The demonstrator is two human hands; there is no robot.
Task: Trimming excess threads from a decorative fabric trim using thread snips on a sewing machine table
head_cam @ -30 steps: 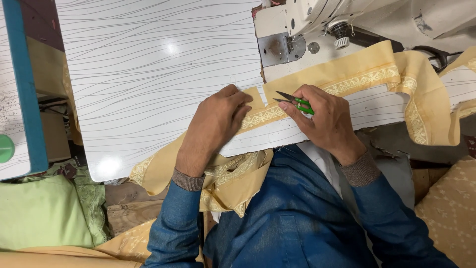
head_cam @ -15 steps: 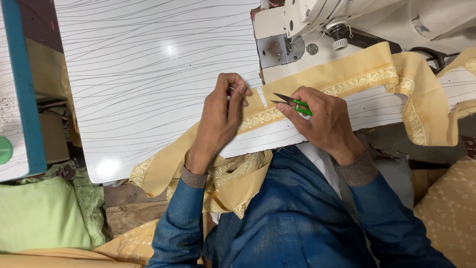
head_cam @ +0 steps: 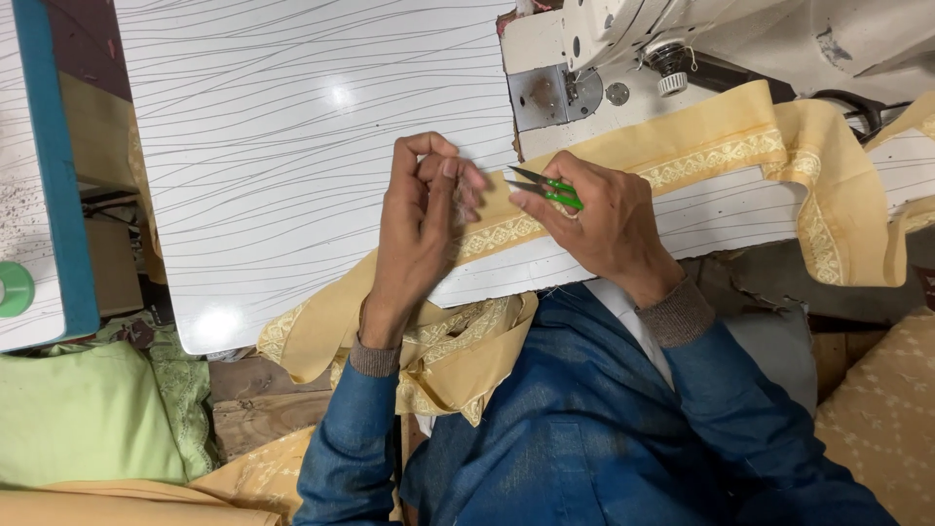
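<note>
Right hand [head_cam: 604,219] gripped the green snips [head_cam: 543,187], fingers wrapped over the handle, the two dark blades parted and pointing left toward the other hand. Held low and nearly flat just above the trim [head_cam: 701,156] — judged a ready position, with the blade tips kept near the cloth edge.

Left hand [head_cam: 421,219] was raised off the tabletop [head_cam: 292,146], wrist bent, fingertips [head_cam: 450,175] pinched together near the blade tips. Whether a thread sat in the pinch could not be told; nothing so fine resolves at this size. The hand was closed in a pinch, not a full fist.

The trim, a yellow band with a pale woven pattern down its middle, lay across the near edge of the tabletop. It ran from under both hands up to the right, passing just below the sewing machine [head_cam: 623,58], then folded over and hung off at the far right. Its left end dropped off the near edge into a loose heap in the lap — probably let fall there so the worked stretch stayed flat and free.

The sewing machine stood at the far right of the tabletop, its plate just beyond the snips.

Blue sleeves [head_cam: 341,438] covered both forearms. A green cushion [head_cam: 78,419] sat at near left, below a second, teal-edged table [head_cam: 58,175].
</note>
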